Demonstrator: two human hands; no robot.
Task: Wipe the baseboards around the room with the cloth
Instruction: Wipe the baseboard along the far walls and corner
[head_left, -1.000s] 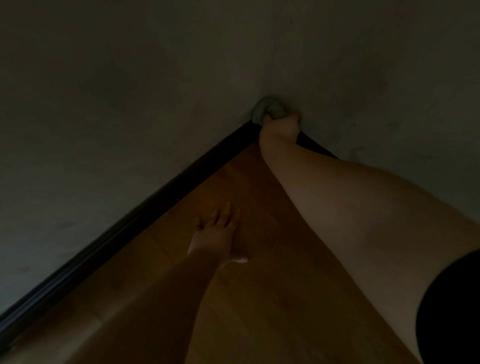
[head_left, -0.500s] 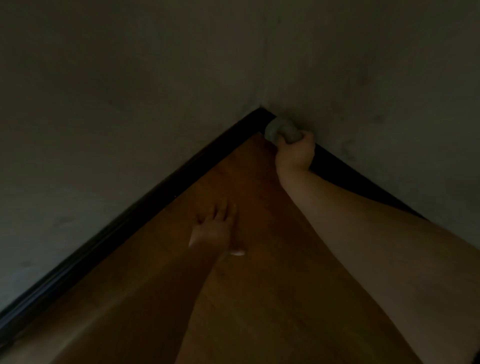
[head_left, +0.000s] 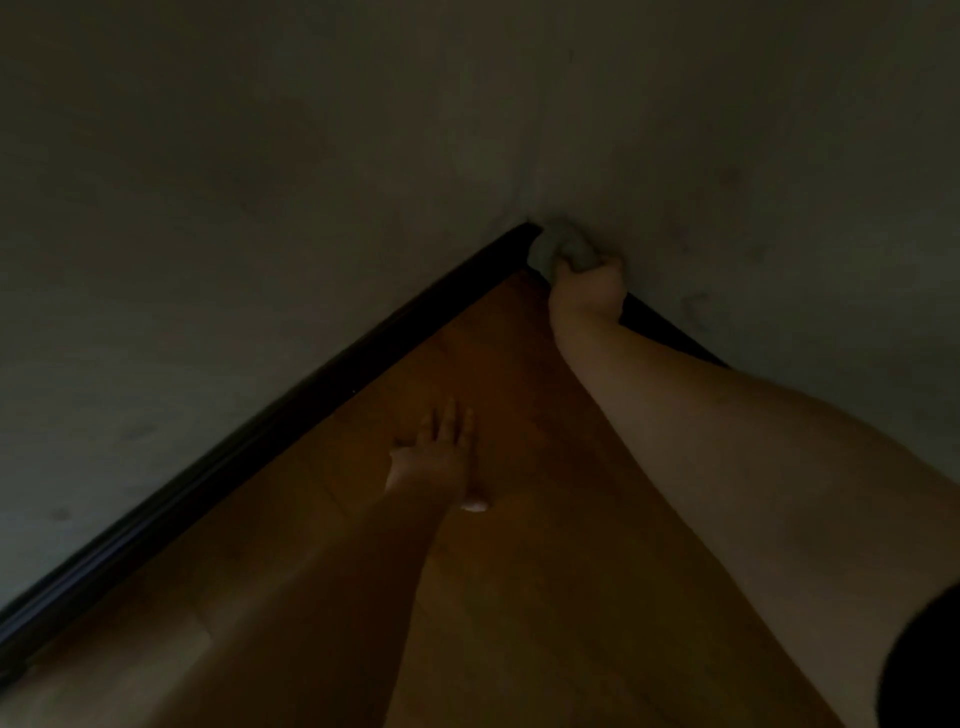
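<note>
The room is dim, and the person is down low in a corner where two walls meet. The right hand (head_left: 587, 288) is curled round a bunched grey cloth (head_left: 563, 249) and presses it against the dark baseboard (head_left: 291, 410) right at the corner, at the end of the run that goes off to the right. The cloth sits just beside the corner joint, partly on the board's top edge and partly against the wall (head_left: 311, 182) above it. How many fingers are wrapped round it I cannot tell; the light is too poor and the hand hides them.

The left hand (head_left: 441, 457) lies flat on the wooden floor (head_left: 519, 597), fingers straight and together, holding nothing. It looks to be propping the body while the other arm reaches.

To my eye the step in hand is the wiping of the corner itself, the awkward spot where the two boards join. Two runs lead away from here: the long one on the left, in plain sight, and the right one, mostly hidden behind the outstretched arm. Which of them has been wiped the view does not tell.

The next move, I would judge, calls for working the cloth into the joint, then dragging it along one run with steady pressure on the face and the top ledge. The propping hand will have to shift along the floor as the reach grows.
</note>
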